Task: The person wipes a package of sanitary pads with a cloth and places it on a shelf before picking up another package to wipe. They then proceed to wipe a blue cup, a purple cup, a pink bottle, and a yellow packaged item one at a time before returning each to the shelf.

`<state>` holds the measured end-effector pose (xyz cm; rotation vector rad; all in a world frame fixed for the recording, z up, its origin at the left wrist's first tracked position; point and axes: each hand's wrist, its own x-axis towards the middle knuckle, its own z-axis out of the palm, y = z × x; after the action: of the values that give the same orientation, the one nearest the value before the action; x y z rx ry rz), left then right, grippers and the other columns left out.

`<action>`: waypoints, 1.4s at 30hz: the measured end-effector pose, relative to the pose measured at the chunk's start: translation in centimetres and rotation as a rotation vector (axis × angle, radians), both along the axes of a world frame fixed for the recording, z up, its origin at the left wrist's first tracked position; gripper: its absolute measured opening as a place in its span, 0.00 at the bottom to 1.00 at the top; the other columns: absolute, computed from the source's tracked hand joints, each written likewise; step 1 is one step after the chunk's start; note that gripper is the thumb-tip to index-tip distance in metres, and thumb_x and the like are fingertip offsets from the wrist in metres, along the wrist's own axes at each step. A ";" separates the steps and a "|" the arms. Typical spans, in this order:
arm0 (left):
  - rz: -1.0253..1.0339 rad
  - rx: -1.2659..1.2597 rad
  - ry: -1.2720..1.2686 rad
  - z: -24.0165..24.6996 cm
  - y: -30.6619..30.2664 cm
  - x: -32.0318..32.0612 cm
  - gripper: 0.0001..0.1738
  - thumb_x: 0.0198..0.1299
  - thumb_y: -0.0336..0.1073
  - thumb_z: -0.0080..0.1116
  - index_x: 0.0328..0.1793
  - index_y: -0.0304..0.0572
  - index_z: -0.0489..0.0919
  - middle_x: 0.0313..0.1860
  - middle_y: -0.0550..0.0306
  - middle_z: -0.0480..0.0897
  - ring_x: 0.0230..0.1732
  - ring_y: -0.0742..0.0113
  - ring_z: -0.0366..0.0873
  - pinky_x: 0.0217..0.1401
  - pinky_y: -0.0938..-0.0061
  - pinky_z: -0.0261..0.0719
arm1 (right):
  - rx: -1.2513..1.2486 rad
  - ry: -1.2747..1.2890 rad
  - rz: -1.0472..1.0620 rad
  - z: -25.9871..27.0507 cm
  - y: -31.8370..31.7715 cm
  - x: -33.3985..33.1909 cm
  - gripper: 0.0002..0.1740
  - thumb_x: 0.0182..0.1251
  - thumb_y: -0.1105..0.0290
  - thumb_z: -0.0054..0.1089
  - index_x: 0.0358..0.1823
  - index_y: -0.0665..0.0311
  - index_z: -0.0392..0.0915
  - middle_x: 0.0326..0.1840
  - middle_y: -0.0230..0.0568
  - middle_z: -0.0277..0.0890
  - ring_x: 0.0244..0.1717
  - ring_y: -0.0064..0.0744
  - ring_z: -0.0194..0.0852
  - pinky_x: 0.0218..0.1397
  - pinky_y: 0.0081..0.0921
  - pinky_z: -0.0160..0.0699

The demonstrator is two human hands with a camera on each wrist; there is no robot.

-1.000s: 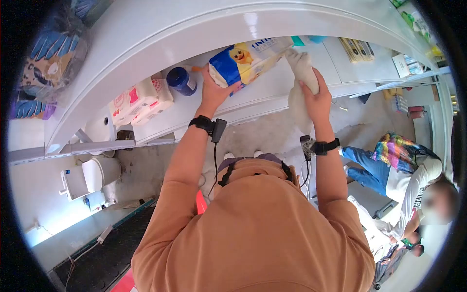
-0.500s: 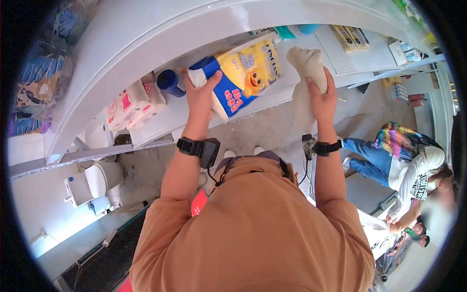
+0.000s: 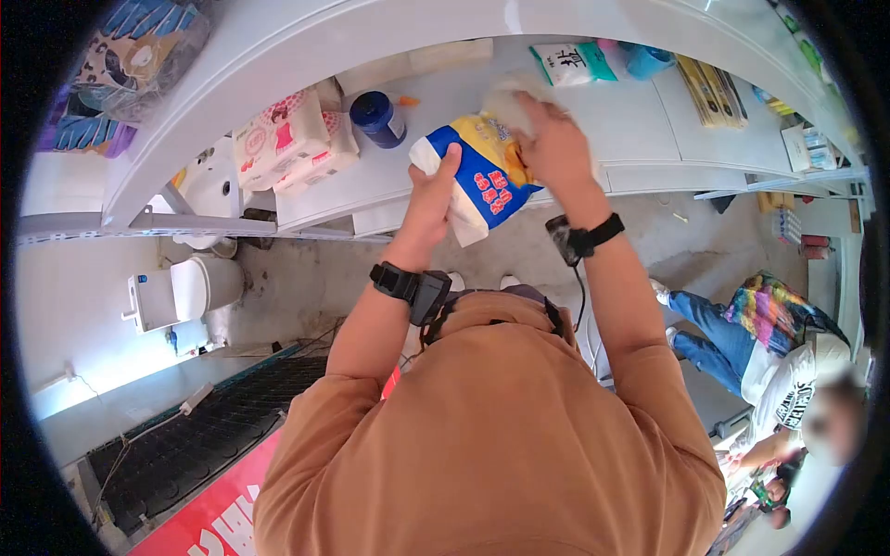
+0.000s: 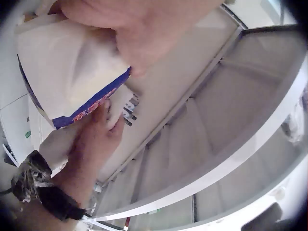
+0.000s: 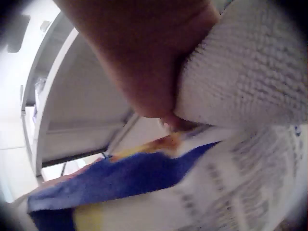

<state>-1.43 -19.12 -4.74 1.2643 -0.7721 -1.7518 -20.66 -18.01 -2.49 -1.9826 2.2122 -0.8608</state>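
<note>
biggest first: white shelf curves across the upper half of my head view. next, the package, upper middle of frame, in the left hand over the shelf's front edge; can't tell if it touches the board. soft-looking, boxy wrapper: yellow toward one end, broad blue band with red white-edged lettering, off-white end panel. some creasing in the blue on my right wrist view.

off-white end points lower left, yellow end upper right; long axis runs on that diagonal. lettered face is turned up to my head camera, far end hidden by hand and cloth.

two pink-and-white packs sit left of it, stacked. right hand is at the yellow end, fingers bent round the cloth; fingertips blurred. left hand grips the off-white end, thumb along the lettered face. cloth is whitish, ribbed weave, bunched against the package. smaller stuff on the shelf: blue-lidded jar upper left of the package, white-and-green bag top right of centre.
</note>
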 end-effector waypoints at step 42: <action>-0.151 0.014 0.361 -0.2 -0.1 0.9 0.25 0.67 0.37 0.60 0.68 0.45 0.67 0.60 0.55 0.78 0.59 0.59 0.78 0.61 0.58 0.80 | -0.077 -0.210 0.122 0.3 4.1 1.8 0.33 0.53 0.69 0.69 0.64 0.52 0.73 0.53 0.53 0.78 0.51 0.54 0.78 0.55 0.39 0.78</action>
<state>-0.53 -19.23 -4.91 0.8781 -0.6575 -2.0364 -18.90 -13.88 -2.14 -1.9341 1.9517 -1.0960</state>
